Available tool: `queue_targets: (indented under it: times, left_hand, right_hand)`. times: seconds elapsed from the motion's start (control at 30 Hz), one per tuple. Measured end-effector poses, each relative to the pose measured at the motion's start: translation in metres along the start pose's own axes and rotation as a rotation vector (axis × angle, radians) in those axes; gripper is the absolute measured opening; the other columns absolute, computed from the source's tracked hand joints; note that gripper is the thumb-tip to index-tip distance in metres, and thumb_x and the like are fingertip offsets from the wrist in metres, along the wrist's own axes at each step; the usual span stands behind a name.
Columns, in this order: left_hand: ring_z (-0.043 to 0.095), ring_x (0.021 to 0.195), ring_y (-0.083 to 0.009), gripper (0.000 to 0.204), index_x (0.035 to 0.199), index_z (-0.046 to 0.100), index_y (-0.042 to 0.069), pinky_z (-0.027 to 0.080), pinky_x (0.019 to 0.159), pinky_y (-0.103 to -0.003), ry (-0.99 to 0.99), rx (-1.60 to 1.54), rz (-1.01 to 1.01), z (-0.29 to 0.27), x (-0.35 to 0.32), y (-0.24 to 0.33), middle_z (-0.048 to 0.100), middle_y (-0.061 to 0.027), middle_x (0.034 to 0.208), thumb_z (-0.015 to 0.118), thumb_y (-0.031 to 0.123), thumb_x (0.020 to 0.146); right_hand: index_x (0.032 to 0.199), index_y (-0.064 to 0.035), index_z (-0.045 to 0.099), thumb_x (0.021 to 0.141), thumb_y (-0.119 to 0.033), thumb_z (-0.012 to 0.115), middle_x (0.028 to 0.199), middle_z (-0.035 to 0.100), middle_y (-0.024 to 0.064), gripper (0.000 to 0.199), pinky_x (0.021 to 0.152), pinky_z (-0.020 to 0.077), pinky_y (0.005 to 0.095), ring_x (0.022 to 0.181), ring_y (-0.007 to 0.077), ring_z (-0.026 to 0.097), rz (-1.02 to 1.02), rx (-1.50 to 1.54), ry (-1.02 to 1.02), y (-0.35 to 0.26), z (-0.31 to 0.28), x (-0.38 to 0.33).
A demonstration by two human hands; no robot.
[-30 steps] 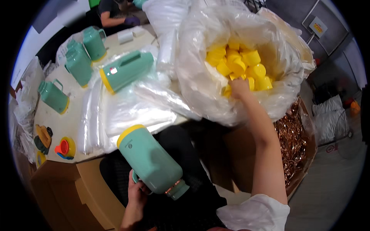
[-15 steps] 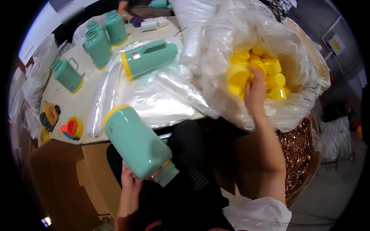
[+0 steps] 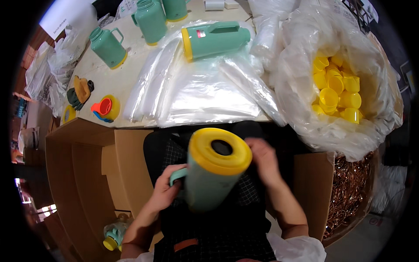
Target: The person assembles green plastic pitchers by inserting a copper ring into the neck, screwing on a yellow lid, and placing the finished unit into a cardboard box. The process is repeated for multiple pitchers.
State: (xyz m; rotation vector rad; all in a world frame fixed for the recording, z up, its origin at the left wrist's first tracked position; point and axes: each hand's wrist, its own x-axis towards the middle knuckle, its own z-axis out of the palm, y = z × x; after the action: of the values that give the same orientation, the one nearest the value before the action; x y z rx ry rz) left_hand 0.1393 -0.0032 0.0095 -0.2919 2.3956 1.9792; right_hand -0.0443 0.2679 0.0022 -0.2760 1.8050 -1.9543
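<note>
A green thermos jug [image 3: 209,190] is in front of my lap, tipped so that its yellow base [image 3: 200,150], with a round black centre, faces up toward me. My left hand [image 3: 168,185] is closed around the jug's green handle. Its neck end points down and is hidden. My right hand [image 3: 264,161] is at the right side of the yellow base, curled and blurred. Its fingertips are partly behind the base, so I cannot tell whether it grips the rim or holds anything.
Clear plastic bags [image 3: 209,105] cover the table, with another jug [image 3: 218,41] lying on them. More jugs [image 3: 109,48] stand far left. A plastic-lined sack holds yellow cups [image 3: 336,85]. Cardboard boxes flank me; the right one contains copper-coloured rings [image 3: 349,192], the left a wrapped jug [image 3: 114,236].
My right hand has left the yellow cups and come back beside the jug. My left hand has turned the jug base-up, moved it rightward and now grips its handle. The view has shifted.
</note>
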Motion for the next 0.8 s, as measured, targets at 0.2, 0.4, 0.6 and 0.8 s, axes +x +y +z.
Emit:
queue_targets:
  times: [0.2,0.4,0.6,0.8]
  left_hand:
    - [0.064,0.118,-0.0231,0.039,0.133,0.06,0.004,0.052,0.096,-0.036,-0.246,-0.092,0.022,0.028,0.023,0.017,0.063,-0.0158,0.136,0.054,-0.004,0.095]
    - [0.065,0.087,-0.025,0.015,0.093,0.071,0.0,0.05,0.081,-0.035,0.232,0.24,0.204,0.012,0.151,0.037,0.07,-0.0113,0.091,0.061,0.011,0.095]
    - [0.059,0.088,-0.0279,0.011,0.087,0.068,0.005,0.048,0.08,-0.037,0.094,0.781,0.342,0.036,0.249,-0.027,0.062,-0.0091,0.087,0.073,0.013,0.082]
    - [0.059,0.092,-0.0299,0.027,0.097,0.065,0.006,0.049,0.08,-0.039,-0.024,0.368,0.224,0.034,0.219,-0.013,0.06,-0.0101,0.092,0.081,0.014,0.076]
  right_hand:
    - [0.132,-0.001,0.059,0.101,-0.03,0.062,0.122,0.066,0.008,0.042,0.098,0.0474,0.029,0.112,0.0151,0.06,0.068,-0.08,-0.56,-0.055,-0.022,0.035]
    - [0.117,0.0004,0.067,0.088,-0.02,0.068,0.111,0.066,0.0104,0.035,0.09,0.0491,0.0308,0.099,0.0196,0.063,-0.097,-0.191,-0.597,-0.024,-0.007,0.043]
    - [0.115,-0.0005,0.067,0.09,-0.02,0.07,0.105,0.066,0.0094,0.032,0.085,0.0491,0.0295,0.095,0.0179,0.063,-0.118,-0.175,-0.583,-0.03,-0.006,0.052]
    - [0.112,-0.0029,0.068,0.088,-0.016,0.072,0.098,0.066,0.0083,0.027,0.078,0.0502,0.0285,0.087,0.0164,0.064,-0.07,-0.131,-0.551,-0.014,-0.011,0.057]
